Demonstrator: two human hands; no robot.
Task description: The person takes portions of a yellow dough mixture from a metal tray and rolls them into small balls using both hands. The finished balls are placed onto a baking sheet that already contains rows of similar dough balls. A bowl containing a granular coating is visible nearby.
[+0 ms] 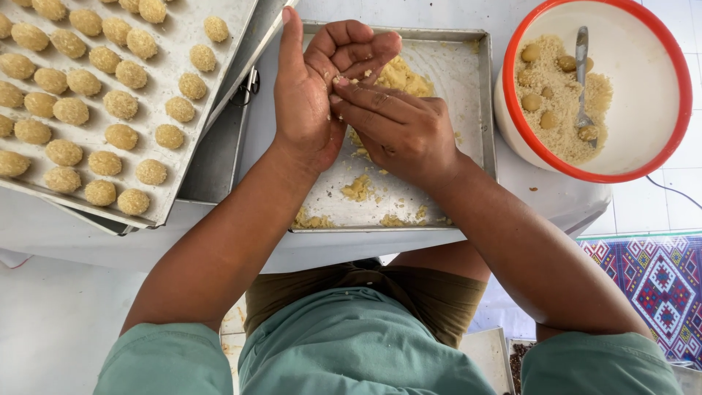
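Nearest the camera are the person's green shirt point(351, 344) and bare forearms, reaching over a shallow metal tray point(468, 80) scattered with crumbly yellow dough point(398, 73). Above it the left hand point(311, 95) is cupped, palm up, and the right hand point(398, 128) presses its fingertips point(344, 86) into that palm, the two hands together on a small bit of dough point(340, 77), mostly hidden. To the left, a tilted tray point(183, 58) carries rows of crumb-coated balls point(121, 104). Farther right stands a red-rimmed white bowl point(643, 95) holding crumbs, several balls and a metal spoon point(582, 73).
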